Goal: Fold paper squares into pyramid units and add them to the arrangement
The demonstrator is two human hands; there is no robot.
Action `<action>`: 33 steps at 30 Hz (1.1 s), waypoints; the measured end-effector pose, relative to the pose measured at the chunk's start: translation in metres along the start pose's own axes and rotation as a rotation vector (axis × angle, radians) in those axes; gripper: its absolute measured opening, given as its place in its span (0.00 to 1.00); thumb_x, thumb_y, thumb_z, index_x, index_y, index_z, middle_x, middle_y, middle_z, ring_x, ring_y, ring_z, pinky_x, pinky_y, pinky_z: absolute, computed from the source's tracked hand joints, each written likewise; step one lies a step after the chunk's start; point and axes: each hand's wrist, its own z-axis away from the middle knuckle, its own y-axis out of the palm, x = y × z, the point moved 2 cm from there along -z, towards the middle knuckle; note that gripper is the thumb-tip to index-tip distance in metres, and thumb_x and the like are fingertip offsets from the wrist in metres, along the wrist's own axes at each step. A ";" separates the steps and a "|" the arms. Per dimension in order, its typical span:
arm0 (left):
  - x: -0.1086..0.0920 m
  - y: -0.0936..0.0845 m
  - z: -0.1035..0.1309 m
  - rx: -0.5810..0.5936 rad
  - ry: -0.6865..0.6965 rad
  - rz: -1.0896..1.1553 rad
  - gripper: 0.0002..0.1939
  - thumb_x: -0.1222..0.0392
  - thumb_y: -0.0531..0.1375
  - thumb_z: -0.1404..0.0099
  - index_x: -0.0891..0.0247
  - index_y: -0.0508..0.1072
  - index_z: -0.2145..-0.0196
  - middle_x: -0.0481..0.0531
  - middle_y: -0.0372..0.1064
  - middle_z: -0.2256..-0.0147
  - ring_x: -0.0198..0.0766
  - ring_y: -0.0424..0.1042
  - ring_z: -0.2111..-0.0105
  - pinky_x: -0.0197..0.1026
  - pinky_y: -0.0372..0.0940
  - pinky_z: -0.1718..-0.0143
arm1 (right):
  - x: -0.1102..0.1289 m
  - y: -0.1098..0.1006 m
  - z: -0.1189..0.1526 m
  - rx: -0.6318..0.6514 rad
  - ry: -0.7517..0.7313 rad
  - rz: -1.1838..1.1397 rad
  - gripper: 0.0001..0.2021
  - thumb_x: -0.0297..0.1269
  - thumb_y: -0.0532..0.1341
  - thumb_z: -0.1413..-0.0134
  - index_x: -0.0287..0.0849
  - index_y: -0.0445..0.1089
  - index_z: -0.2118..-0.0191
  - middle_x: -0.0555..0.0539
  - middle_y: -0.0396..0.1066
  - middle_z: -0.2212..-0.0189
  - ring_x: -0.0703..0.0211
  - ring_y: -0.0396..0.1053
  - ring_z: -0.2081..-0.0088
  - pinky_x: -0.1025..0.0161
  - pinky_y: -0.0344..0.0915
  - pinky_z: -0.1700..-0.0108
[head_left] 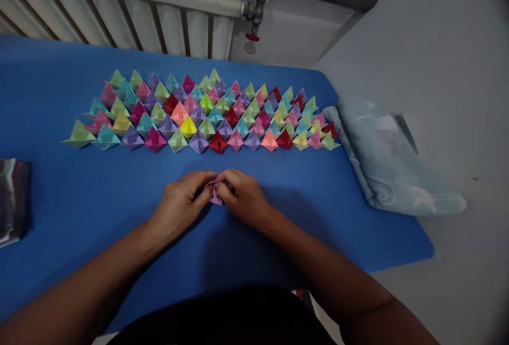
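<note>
A small folded pink paper [216, 194] is pinched between my two hands, just in front of the rows of paper boats. My left hand [182, 199] grips its left side with thumb and fingers. On the other side, my right hand [243, 195] has its fingers closed on the same paper. My fingers cover much of it. Beyond my hands, folded paper boats [199, 142] in many colours stand close together in several rows on the blue tabletop [99, 186].
A folded light-blue patterned cloth [397, 165] lies at the table's right edge. At the far left is a stack of something layered [14, 196]. Behind the table are a white radiator [143, 21] and a pipe with a red valve [252, 37].
</note>
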 end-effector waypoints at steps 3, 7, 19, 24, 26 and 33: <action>0.000 0.001 0.000 0.012 -0.034 0.035 0.13 0.57 0.58 0.37 0.58 0.76 0.55 0.50 0.80 0.59 0.41 0.79 0.62 0.44 0.73 0.59 | 0.000 0.000 0.000 -0.002 0.000 -0.004 0.07 0.28 0.55 0.45 0.43 0.66 0.71 0.52 0.68 0.73 0.65 0.63 0.71 0.67 0.58 0.64; 0.000 0.003 0.000 -0.002 -0.072 0.063 0.13 0.58 0.58 0.38 0.59 0.76 0.56 0.51 0.80 0.61 0.41 0.78 0.63 0.44 0.73 0.60 | 0.000 0.003 0.000 -0.011 0.009 0.010 0.07 0.28 0.55 0.45 0.43 0.65 0.72 0.52 0.68 0.73 0.64 0.63 0.70 0.67 0.59 0.63; 0.003 0.000 -0.006 -0.112 -0.347 0.417 0.18 0.53 0.60 0.41 0.61 0.75 0.55 0.48 0.76 0.71 0.36 0.74 0.76 0.39 0.68 0.71 | 0.002 -0.009 0.004 -0.137 0.105 -0.349 0.09 0.41 0.59 0.43 0.43 0.67 0.59 0.50 0.70 0.67 0.62 0.68 0.68 0.65 0.65 0.66; -0.002 -0.004 -0.009 -0.121 -0.404 0.540 0.16 0.52 0.62 0.44 0.61 0.75 0.59 0.48 0.76 0.70 0.36 0.74 0.75 0.40 0.69 0.69 | 0.003 -0.003 0.003 -0.113 0.136 -0.430 0.10 0.36 0.60 0.48 0.44 0.67 0.59 0.50 0.71 0.67 0.63 0.69 0.69 0.65 0.66 0.66; -0.006 -0.004 -0.009 -0.086 -0.422 0.557 0.17 0.51 0.63 0.45 0.61 0.75 0.60 0.49 0.77 0.68 0.37 0.75 0.74 0.41 0.70 0.68 | 0.002 -0.004 0.002 -0.134 0.133 -0.455 0.07 0.37 0.58 0.46 0.44 0.66 0.60 0.50 0.71 0.68 0.63 0.69 0.69 0.65 0.66 0.66; -0.011 -0.014 -0.010 -0.082 -0.385 0.494 0.17 0.49 0.63 0.44 0.61 0.77 0.59 0.53 0.79 0.60 0.43 0.77 0.62 0.45 0.72 0.58 | -0.001 -0.010 0.001 -0.074 0.083 -0.335 0.04 0.35 0.56 0.44 0.43 0.67 0.65 0.55 0.64 0.77 0.66 0.62 0.75 0.68 0.60 0.70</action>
